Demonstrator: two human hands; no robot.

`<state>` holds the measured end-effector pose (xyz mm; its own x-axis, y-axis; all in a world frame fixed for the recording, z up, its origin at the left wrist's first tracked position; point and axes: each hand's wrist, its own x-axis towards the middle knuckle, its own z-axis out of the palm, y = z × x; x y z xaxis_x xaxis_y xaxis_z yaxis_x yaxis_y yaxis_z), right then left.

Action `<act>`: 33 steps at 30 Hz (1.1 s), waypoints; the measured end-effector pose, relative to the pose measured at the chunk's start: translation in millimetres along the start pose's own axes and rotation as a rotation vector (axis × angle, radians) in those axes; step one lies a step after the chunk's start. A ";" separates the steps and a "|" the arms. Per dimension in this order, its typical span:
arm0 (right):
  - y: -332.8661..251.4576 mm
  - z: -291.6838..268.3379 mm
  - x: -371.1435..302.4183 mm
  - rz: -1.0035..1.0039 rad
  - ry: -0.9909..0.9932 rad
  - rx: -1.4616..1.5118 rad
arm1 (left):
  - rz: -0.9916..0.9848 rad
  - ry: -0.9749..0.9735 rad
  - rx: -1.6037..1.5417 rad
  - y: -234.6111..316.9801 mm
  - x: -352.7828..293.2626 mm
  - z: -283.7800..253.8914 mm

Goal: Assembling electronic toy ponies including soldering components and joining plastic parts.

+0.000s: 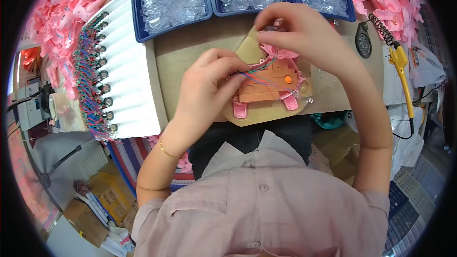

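A pink plastic toy shell (240,110) lies on a tan board (257,120) in front of me, with an orange block-like insert (259,96) and a round orange knob (288,79) inside it. Thin coloured wires (259,70) run across the shell. My left hand (209,83) is closed at its left side, thumb and finger pinching the wires. Above the shell's far end, my right hand (297,31) has its fingers curled together around a small dark part (272,27). Those fingers partly hide the part, so its kind cannot be made out.
Blue bins (209,14) of clear plastic parts line the back. Pink shells (85,0) are heaped at both far corners. At left stands a white ridged tray (133,76) with bundled wires (90,81). A yellow soldering iron (400,59) and dark oval piece (363,40) are at right.
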<state>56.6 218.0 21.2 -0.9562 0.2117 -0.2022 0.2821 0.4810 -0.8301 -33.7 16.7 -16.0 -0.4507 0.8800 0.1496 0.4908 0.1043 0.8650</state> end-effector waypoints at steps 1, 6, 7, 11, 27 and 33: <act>5.8 -3.9 -11.4 0.010 -0.006 -0.010 | -0.002 0.004 -0.015 -1.7 1.0 -2.3; 29.3 -2.8 -31.8 -0.305 0.174 -0.240 | -0.434 -0.129 -0.484 -14.6 7.9 -9.3; 34.3 -3.5 -32.4 -0.640 0.215 -0.671 | -0.458 -0.135 -0.581 -14.4 9.1 -10.8; 44.3 4.3 -48.3 -0.568 0.221 -0.640 | -0.503 -0.159 -0.539 -8.8 11.3 -11.8; 25.4 11.2 -43.9 -0.237 0.276 -0.658 | -0.426 -0.182 -0.482 -8.0 11.8 -10.4; 39.4 5.5 -24.6 -0.517 0.131 -0.684 | -0.443 -0.194 -0.543 -10.8 14.4 -10.5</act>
<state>90.8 227.1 -9.4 -0.9725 -0.0990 0.2107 -0.1604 0.9410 -0.2980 -53.3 23.4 -18.2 -0.3563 0.8800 -0.3141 -0.1693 0.2698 0.9479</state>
